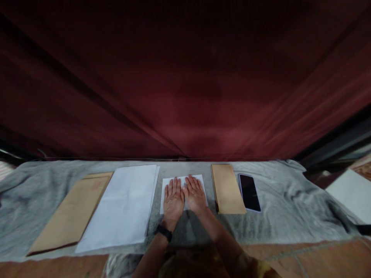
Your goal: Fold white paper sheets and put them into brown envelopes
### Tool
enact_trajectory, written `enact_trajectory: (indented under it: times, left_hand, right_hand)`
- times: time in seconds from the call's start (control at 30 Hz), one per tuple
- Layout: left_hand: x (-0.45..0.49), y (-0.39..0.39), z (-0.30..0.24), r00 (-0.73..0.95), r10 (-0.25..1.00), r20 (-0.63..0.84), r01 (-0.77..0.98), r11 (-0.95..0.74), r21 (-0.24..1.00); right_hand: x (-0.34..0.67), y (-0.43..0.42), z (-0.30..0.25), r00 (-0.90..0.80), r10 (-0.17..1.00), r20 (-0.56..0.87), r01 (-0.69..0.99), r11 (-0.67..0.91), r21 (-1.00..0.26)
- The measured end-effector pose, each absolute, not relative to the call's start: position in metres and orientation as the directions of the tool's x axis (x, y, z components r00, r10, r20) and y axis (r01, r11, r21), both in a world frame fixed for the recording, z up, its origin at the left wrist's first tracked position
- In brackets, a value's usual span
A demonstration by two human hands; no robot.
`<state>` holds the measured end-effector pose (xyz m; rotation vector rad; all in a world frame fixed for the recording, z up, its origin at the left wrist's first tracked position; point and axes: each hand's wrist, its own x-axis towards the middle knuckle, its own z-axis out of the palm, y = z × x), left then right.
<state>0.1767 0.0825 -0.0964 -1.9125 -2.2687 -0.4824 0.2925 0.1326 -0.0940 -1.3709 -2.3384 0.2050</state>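
Note:
A white sheet of paper [198, 178], maybe folded, lies on the grey cloth in front of me. My left hand [174, 199] rests flat on its left half, fingers stretched forward; a dark band circles that wrist. On the right half my right hand [195, 195] lies flat too, its fingers pointing away and thumb near the left hand. Both palms press down and cover most of the paper. To the left is a stack of larger white paper sheets [121, 208]. A small stack of brown envelopes [228, 189] sits to the right.
Large brown envelopes [72, 210] lie at the far left, partly beside the white sheets. A phone [249, 192] with a dark screen is right of the small envelopes. The wrinkled grey cloth [284, 208] covers the surface, and a dark red curtain [185, 96] hangs behind it.

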Motion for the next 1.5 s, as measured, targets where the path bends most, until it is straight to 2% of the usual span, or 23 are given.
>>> enact_trajectory:
  times: [0.3, 0.7, 0.93, 1.1, 1.27, 1.5]
  left_hand:
    - [0.174, 0.06, -0.089, -0.271, 0.882, 0.385, 0.956, 0.2, 0.215]
    - [0.181, -0.014, -0.096, -0.389, 0.834, 0.391, 0.915, 0.302, 0.266]
    - [0.198, 0.001, -0.086, -0.16, 0.922, 0.353, 0.969, 0.079, 0.232]
    - [0.194, 0.005, -0.094, -0.073, 0.939, 0.335, 0.986, 0.017, 0.166]
    - [0.186, 0.0, -0.101, -0.033, 0.934, 0.355, 0.993, -0.009, 0.116]
    - [0.183, 0.002, -0.11, -0.026, 0.93, 0.366, 0.993, -0.019, 0.12]
  right_hand:
    - [0.317, 0.141, -0.099, -0.417, 0.861, 0.293, 0.85, 0.483, -0.211]
    - [0.316, 0.143, -0.1, -0.395, 0.888, 0.236, 0.863, 0.446, -0.236]
    - [0.315, 0.142, -0.098, -0.392, 0.888, 0.239, 0.861, 0.446, -0.244]
    - [0.314, 0.143, -0.091, -0.402, 0.892, 0.206, 0.864, 0.444, -0.238]
    - [0.31, 0.166, -0.064, -0.467, 0.881, 0.072, 0.846, 0.469, -0.252]
    - [0.306, 0.203, -0.036, -0.476, 0.879, -0.023, 0.852, 0.454, -0.261]
